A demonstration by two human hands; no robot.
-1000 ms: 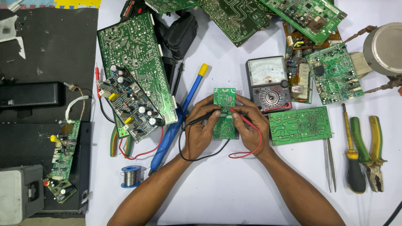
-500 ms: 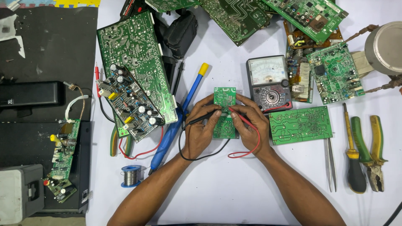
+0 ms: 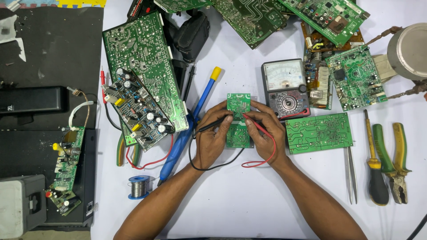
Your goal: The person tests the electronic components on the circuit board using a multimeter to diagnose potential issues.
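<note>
Green circuit board (image 3: 238, 119) with pale traces; black probe (image 3: 212, 126), red probe (image 3: 254, 124), blue soldering iron (image 3: 187, 129) with yellow cap

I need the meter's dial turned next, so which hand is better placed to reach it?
Probably the right hand: it lies just below the analog meter, holding the red probe. The left hand, with the black probe, sits across the small green board.

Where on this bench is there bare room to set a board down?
Bare white table lies between the two forearms, and below the solder spool at lower left. Another patch sits between the right forearm and the tweezers. The top edge is crowded with overlapping circuit boards, and the meter sits close behind both hands.
</note>
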